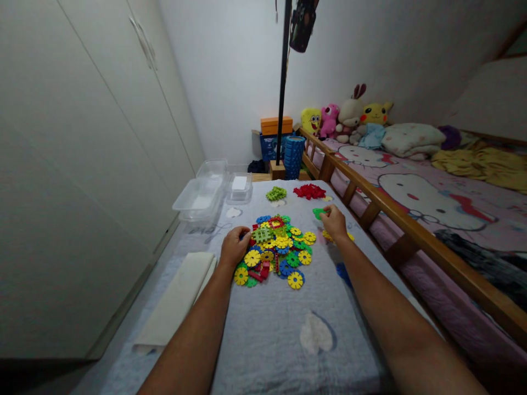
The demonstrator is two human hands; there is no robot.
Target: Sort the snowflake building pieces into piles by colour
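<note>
A mixed heap of plastic building pieces [281, 242] lies in the middle of the cloth-covered table, with yellow, blue and green notched discs among red and light green pieces. My left hand [234, 246] rests against the heap's left side, its fingers curled; a bit of dark blue shows by them, too small to name. To the right of the heap, my right hand [335, 223] pinches a green notched disc [318, 213]. Yellow discs [328, 236] lie partly hidden behind my right wrist, and a blue piece [342, 273] lies beside the forearm.
Light green pieces [276, 193] and red pieces [309, 191] form separate piles at the far end. Clear plastic containers [197, 196] stand at the back left, near a folded pale cloth [177, 299]. A wooden bed rail [370, 203] runs along the right; a black pole [282, 82] rises beyond the table.
</note>
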